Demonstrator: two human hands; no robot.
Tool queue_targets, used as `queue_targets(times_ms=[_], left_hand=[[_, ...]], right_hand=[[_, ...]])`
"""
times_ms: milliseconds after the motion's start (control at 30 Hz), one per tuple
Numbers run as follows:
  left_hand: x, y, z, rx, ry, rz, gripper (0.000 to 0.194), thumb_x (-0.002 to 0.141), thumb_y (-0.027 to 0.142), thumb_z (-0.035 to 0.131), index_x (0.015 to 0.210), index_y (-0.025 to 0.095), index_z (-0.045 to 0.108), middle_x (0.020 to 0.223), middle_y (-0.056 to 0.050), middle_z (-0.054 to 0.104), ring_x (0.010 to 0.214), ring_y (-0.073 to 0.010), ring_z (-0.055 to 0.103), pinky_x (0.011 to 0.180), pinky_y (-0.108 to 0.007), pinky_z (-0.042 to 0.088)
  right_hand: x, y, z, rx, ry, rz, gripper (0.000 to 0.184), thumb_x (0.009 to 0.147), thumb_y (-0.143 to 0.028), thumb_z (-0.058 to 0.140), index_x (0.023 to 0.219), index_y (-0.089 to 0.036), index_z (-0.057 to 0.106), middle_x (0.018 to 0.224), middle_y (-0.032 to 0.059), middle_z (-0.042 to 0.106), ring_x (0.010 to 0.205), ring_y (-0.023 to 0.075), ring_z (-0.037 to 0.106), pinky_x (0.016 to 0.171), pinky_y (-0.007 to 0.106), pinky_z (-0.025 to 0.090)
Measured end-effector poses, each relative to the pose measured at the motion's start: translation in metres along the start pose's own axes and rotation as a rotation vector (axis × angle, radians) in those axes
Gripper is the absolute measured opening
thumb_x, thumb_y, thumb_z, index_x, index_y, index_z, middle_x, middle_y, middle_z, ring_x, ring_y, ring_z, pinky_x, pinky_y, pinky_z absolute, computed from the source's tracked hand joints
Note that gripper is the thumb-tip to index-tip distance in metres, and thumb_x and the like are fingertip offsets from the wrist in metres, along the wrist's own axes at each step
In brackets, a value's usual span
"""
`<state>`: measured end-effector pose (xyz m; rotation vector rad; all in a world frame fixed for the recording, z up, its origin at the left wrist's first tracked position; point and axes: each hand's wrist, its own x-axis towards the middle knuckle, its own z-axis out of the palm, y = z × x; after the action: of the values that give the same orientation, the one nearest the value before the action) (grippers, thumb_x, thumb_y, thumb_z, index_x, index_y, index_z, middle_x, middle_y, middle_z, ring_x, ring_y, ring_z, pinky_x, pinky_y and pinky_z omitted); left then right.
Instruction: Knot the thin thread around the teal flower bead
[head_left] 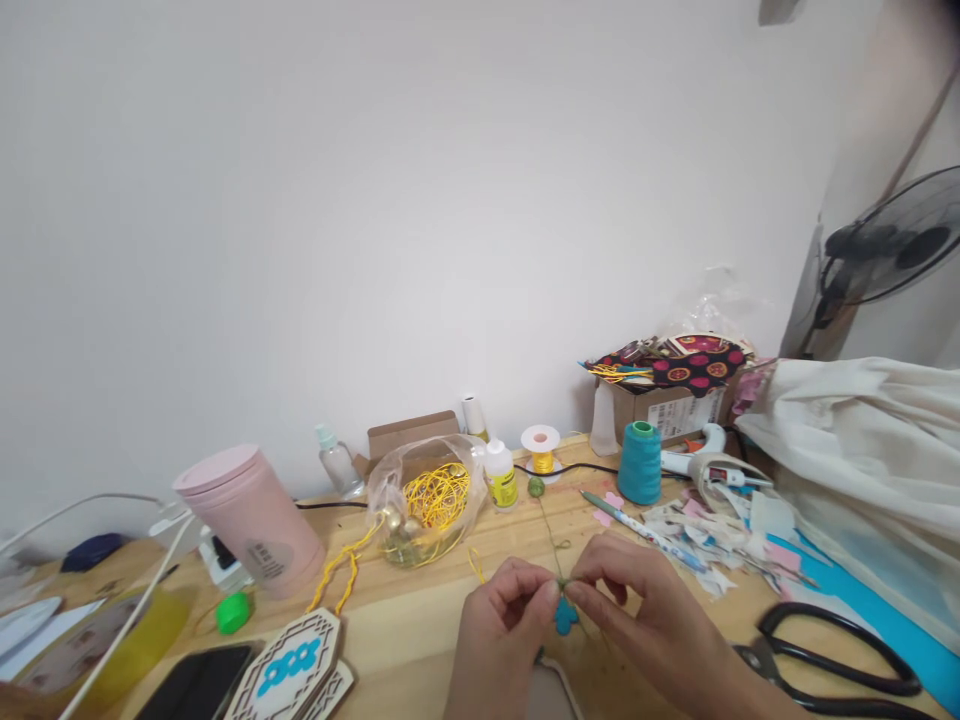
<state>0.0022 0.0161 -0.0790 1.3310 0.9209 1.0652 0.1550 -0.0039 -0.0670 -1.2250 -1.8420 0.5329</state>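
From my end, I have the left hand (504, 625) and the right hand (645, 610) nearly meeting over the worktop (409, 615), each with thumb and fingertip pinched together on the thin green cord (550, 525). The blue piece (565, 617) hangs just below the pinch, between the two hands. Beyond them the cord runs up to the green ball (536, 487), near the bottle (501, 480), with a small loop along it.

I judge this is fingertip work: a light, close grip on both sides, with even, gentle tension, should stop the cord slipping or twisting. A hard tug could drag the ball or tighten that loop into a snag. I'd want the blue piece hanging free of the fingers, and the cord clear of the pen (600, 503). Exactly how the strands cross under my fingertips, I cannot tell.
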Motion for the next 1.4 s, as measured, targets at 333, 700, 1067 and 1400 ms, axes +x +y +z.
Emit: queue_targets(times_ms=[333, 700, 1067, 1400], left_hand=[[-0.004, 0.006, 0.002, -0.257, -0.123, -0.204, 0.024, 0.063, 0.035, 0.067, 0.068, 0.012, 0.065, 0.046, 0.007, 0.037, 0.039, -0.0018, 0.019, 0.039, -0.019, 0.011], [-0.005, 0.012, 0.006, -0.303, -0.101, -0.264, 0.023, 0.055, 0.034, 0.073, 0.062, 0.014, 0.066, 0.045, 0.009, 0.036, 0.031, 0.0024, 0.017, 0.032, -0.017, 0.006], [-0.004, 0.010, 0.004, -0.450, 0.019, -0.410, 0.031, 0.047, 0.036, 0.077, 0.055, 0.013, 0.059, 0.039, 0.011, 0.027, 0.035, 0.0001, 0.010, 0.033, -0.016, 0.004], [-0.004, 0.012, 0.008, -0.451, 0.018, -0.436, 0.033, 0.041, 0.034, 0.079, 0.049, 0.012, 0.056, 0.038, 0.011, 0.030, 0.033, 0.0011, 0.012, 0.033, -0.016, 0.004]], right_hand=[[0.003, -0.005, -0.006, 0.229, 0.017, 0.088, 0.017, 0.077, -0.029, 0.054, 0.066, -0.017, 0.058, 0.061, -0.0009, 0.051, 0.054, 0.0109, 0.040, 0.049, 0.021, 0.031], [0.007, -0.003, -0.009, 0.451, -0.116, 0.147, 0.028, 0.074, -0.042, 0.057, 0.065, -0.016, 0.058, 0.061, -0.0004, 0.049, 0.058, 0.0119, 0.042, 0.051, 0.023, 0.030], [-0.003, -0.003, -0.006, -0.086, 0.246, -0.409, 0.010, 0.074, -0.012, 0.056, 0.081, -0.019, 0.056, 0.079, 0.0035, 0.054, 0.074, 0.0161, 0.049, 0.064, 0.029, 0.040], [0.000, -0.006, -0.003, -0.184, 0.248, -0.472, 0.011, 0.074, -0.007, 0.053, 0.071, -0.018, 0.057, 0.068, 0.0025, 0.054, 0.062, 0.0139, 0.046, 0.055, 0.027, 0.037]])
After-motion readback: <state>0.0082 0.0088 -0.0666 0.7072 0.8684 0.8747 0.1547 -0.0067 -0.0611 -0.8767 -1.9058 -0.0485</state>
